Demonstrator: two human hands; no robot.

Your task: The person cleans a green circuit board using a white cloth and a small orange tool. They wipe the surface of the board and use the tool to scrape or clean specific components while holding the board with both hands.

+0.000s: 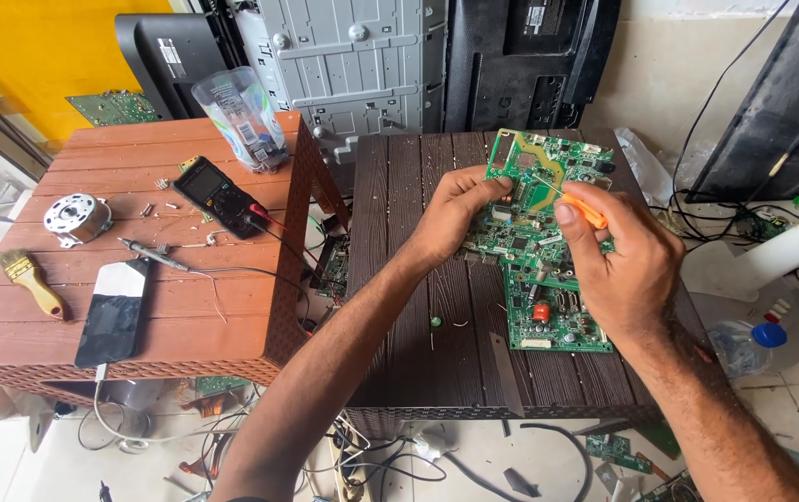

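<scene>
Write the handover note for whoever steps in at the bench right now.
Left hand: grips the left edge of the green circuit board, tilting it up off the dark brown table.
Right hand: holds an orange-handled screwdriver, tip on the board's upper part.
Nearby: multimeter, soldering iron, brush and phone lie on the reddish table.
Done: board out on the table. Left: cannot tell which points remain.

Green circuit board point(537, 244): large, densely populated, red capacitor near lower middle, white connectors at edges. Upper end lifted and tilted, lower end resting on dark brown table, right of centre. Orange-handled screwdriver point(585, 210): thin, slanted, tip against board's upper area.
</scene>
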